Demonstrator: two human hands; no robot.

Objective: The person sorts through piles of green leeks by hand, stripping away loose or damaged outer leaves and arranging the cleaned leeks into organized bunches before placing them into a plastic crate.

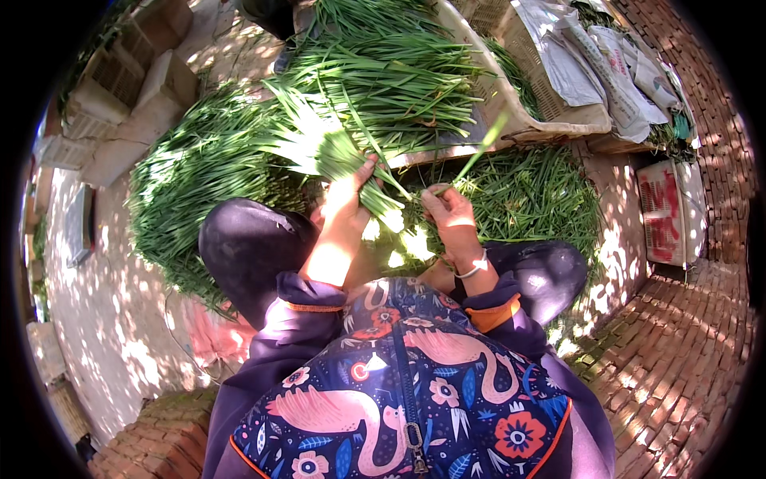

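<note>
My left hand (348, 200) is closed around a bunch of garlic chives (338, 152). Its pale cut ends point down to the right, and its green leaves fan out up to the left. Close by on the right, my right hand (450, 211) pinches a thin green leaf (479, 157) between thumb and fingers, near a stalk that sticks out of the bunch. Behind the bunch, more chives (395, 84) lie in layers on a low board. A big heap of long chives (197, 161) spreads beside my left knee, and tangled loose leaves (532, 191) lie by my right knee.
A plastic crate (553, 126) with chives in it stands at the upper right, near white printed sacks (622, 78). A red-marked crate (661, 212) is by the brick paving at right. More crates (111, 75) stand at upper left. Part of another person (269, 15) shows at the top.
</note>
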